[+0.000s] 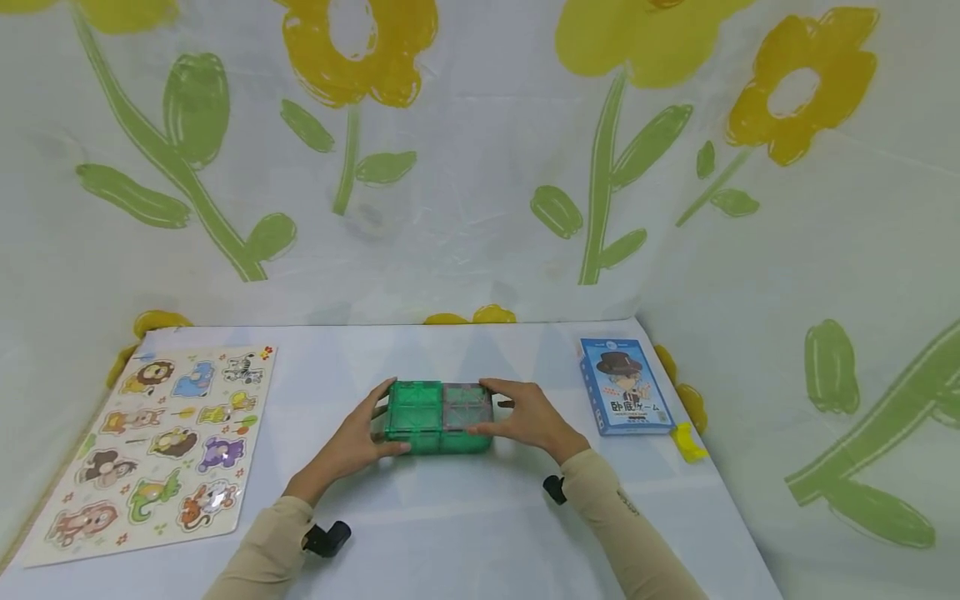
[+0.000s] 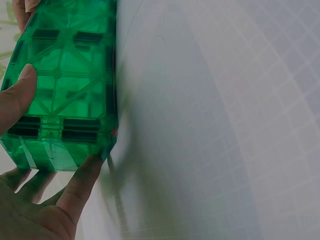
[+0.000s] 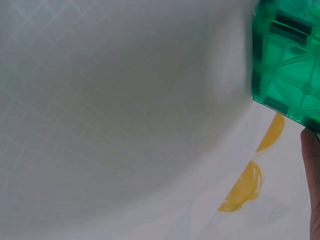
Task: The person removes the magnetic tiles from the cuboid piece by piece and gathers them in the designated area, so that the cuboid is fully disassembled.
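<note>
A flat, oblong box built from translucent green magnetic tiles (image 1: pixel 416 407) is at the middle of the table, with a greyish-purple square tile (image 1: pixel 467 407) at the right of its top. My left hand (image 1: pixel 352 443) grips its left end, the thumb on the near side. In the left wrist view, the thumb (image 2: pixel 19 97) lies on a green face and the fingers spread against the end wall. My right hand (image 1: pixel 528 417) holds the right end between thumb and fingers. Only one fingertip (image 3: pixel 310 145) of it shows in the right wrist view, at the edge of a green tile (image 3: pixel 285 75).
To the left lies an animal puzzle board (image 1: pixel 168 450) with several cartoon pieces. A blue card game box (image 1: pixel 626 387) lies at the back right, beside a small yellow piece (image 1: pixel 688 442). White flower-printed sheeting (image 1: pixel 465 250) rises behind the table's far edge.
</note>
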Motion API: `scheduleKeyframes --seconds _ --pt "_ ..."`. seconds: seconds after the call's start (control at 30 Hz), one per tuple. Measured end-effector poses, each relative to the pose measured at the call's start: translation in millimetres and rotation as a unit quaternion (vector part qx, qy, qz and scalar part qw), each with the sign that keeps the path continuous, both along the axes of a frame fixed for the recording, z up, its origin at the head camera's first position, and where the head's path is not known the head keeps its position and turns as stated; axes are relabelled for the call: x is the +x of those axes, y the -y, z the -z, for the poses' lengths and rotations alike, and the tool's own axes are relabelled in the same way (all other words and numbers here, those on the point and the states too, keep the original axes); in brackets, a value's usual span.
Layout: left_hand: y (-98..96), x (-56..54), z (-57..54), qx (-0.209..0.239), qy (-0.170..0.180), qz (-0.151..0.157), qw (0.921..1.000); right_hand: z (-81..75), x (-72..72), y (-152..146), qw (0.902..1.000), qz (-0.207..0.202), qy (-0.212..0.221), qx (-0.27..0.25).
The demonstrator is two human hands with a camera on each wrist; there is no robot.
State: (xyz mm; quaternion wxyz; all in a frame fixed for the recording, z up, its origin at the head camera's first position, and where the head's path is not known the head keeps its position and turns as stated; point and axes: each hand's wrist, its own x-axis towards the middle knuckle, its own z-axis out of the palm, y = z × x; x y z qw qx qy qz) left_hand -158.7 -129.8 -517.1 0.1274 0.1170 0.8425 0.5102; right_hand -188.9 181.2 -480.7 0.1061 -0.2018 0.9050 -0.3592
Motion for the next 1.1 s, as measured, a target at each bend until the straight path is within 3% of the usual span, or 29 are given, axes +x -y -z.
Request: scheduleKeyframes --seconds 0.37,0.73,1.1 --pt "1.7 1.9 0.1 -0.008 -0.01 0.004 0.9999 -1.5 -2.0 1 0.9996 0.004 0.014 0.025" --pt "0.3 -1.7 -2.3 -0.011 0.003 0.003 0.9999 -2.2 -6.6 -2 0.9967 -0.032 -0.05 0.056" --pt "1.0 -2.4 -4.2 -0.014 -0.003 0.007 0.9999 -7.8 -10.7 -2 0.9983 -0.023 -0.018 0.05"
